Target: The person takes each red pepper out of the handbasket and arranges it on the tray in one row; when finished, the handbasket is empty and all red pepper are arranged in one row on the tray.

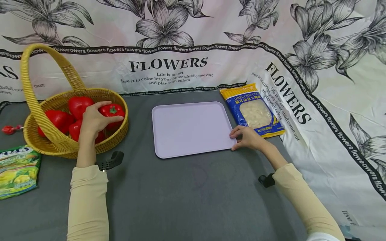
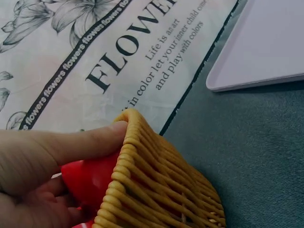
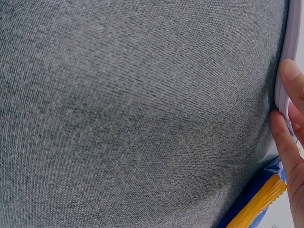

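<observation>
My left hand (image 1: pixel 95 117) reaches into a yellow wicker basket (image 1: pixel 68 152) with a tall handle. Its thumb and fingers span a red tomato (image 1: pixel 114 109) with a green top, at the basket's right side. The left wrist view shows this red tomato (image 2: pixel 92 178) between the digits, partly hidden by the woven rim. Several more red, glossy tomatoes or peppers (image 1: pixel 79 105) lie beside it. Over on the right, my right hand (image 1: pixel 248 138) grips the near right corner of a pale lilac rectangular tray (image 1: pixel 191 130), with nothing on it.
A blue and yellow bag of orecchiette pasta (image 1: pixel 256 112) lies just behind the tray's right side. Left of the basket are a green and yellow packet (image 1: pixel 18 172) and a small red wrapped item (image 1: pixel 10 130). Flower-printed cloth (image 1: pixel 169 72) rises behind the grey tabletop (image 1: pixel 193 194).
</observation>
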A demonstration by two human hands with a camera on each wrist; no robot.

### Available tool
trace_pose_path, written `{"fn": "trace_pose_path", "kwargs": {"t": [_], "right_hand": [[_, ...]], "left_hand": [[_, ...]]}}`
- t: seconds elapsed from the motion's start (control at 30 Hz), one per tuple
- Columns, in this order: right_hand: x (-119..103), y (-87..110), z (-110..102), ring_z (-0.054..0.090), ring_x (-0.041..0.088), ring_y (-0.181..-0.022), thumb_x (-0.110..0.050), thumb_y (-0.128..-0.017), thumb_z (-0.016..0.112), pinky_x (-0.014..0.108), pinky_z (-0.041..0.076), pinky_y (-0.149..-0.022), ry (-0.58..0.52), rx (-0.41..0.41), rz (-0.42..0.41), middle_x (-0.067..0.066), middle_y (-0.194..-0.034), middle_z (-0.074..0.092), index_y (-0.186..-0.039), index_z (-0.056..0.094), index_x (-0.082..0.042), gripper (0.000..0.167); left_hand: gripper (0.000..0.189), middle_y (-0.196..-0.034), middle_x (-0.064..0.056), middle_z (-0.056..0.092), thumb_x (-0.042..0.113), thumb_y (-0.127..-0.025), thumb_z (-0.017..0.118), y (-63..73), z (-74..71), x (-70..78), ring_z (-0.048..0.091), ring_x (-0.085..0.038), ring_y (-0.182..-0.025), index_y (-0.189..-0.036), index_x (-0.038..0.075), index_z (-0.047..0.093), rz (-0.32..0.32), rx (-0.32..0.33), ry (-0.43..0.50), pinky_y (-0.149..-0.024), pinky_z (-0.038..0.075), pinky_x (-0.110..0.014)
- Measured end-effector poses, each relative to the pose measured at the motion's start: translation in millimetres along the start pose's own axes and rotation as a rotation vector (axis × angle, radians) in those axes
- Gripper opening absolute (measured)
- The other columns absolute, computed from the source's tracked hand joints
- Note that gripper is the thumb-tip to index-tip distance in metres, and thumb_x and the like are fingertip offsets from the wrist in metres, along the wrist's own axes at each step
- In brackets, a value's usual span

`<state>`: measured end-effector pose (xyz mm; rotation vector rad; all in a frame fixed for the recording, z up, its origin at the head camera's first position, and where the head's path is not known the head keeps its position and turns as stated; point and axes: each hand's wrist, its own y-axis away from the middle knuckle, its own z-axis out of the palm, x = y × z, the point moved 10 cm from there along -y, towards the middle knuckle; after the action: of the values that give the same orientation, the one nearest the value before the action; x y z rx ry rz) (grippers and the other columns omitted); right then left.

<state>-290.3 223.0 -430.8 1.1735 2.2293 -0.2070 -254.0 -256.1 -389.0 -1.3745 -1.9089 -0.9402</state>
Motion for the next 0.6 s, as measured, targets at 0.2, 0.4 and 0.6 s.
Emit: {"fn": "trace_pose_path", "kwargs": {"t": [0.2,0.4,0.6], "right_hand": [[-0.8,-0.3,0.3,0.057,0.025,-0.097,-0.015,-0.066,0.089,0.042,0.052,-0.082,0.0,0.003,-0.009,0.011,-0.107,0.065,-0.096,0.073,0.003,0.038],[2.5,1.0,2.6,0.056,0.025,-0.097,-0.017,-0.068,0.088,0.042,0.053,-0.083,-0.023,-0.016,0.017,0.01,-0.108,0.064,-0.097,0.073,0.002,0.038],[4.8,0.5,2.4,0.056,0.024,-0.097,-0.019,-0.067,0.088,0.042,0.051,-0.083,-0.015,-0.012,0.012,0.009,-0.107,0.064,-0.096,0.073,0.001,0.038]], "left_hand": [[0.083,-0.141,-0.035,0.029,0.02,-0.085,0.072,2.8,6.3,-3.8,0.032,-0.049,-0.122,-0.151,0.004,0.025,-0.053,-0.124,0.035,-0.091,0.045,-0.057],[0.083,-0.142,-0.034,0.028,0.012,-0.082,0.073,8.1,5.5,-2.6,0.029,-0.051,-0.125,-0.15,0.004,0.027,-0.064,-0.108,0.037,-0.092,0.045,-0.06],[0.078,-0.143,-0.034,0.029,0.012,-0.082,0.074,12.5,-0.1,-1.6,0.03,-0.05,-0.125,-0.148,0.004,0.033,-0.061,-0.034,0.033,-0.09,0.047,-0.059]]}}
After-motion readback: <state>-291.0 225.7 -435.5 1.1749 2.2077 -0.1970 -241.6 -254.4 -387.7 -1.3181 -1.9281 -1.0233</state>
